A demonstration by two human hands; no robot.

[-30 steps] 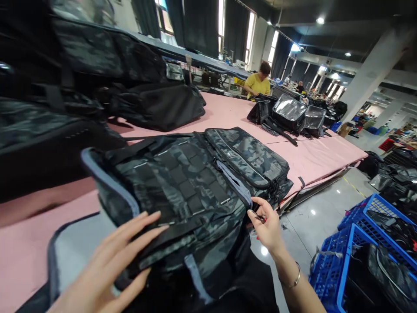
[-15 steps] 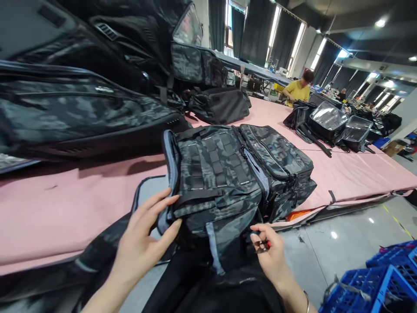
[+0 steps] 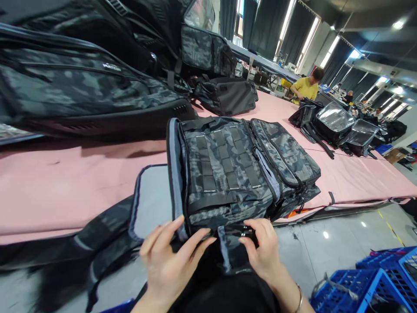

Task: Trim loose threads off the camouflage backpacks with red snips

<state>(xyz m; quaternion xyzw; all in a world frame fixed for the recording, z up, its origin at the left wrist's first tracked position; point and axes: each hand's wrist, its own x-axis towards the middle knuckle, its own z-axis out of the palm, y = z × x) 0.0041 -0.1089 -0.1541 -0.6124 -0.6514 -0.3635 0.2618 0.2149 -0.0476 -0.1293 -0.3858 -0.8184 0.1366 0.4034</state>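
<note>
A dark camouflage backpack (image 3: 224,167) lies on the pink table (image 3: 130,158), its left compartment open with a blue-grey lining showing. At its near edge, my left hand (image 3: 177,252) is closed, thumb and fingers pinching a dark piece of the bag. My right hand (image 3: 262,245) grips a small dark tool with a red part, seen beside the near side pocket (image 3: 236,245). The tool is partly hidden by the fingers. A light grey flap (image 3: 151,200) sticks out to the left of the bag.
Large camouflage bags (image 3: 97,91) are piled at the left and back. Further right lie bags with clear tops (image 3: 335,117). A person in yellow (image 3: 306,88) is beyond the table. Blue crates (image 3: 352,284) stand on the floor at the lower right.
My left hand has moved right along the near edge and closed on a dark piece. My right hand has come up and left with the tool, closer to my left hand.
</note>
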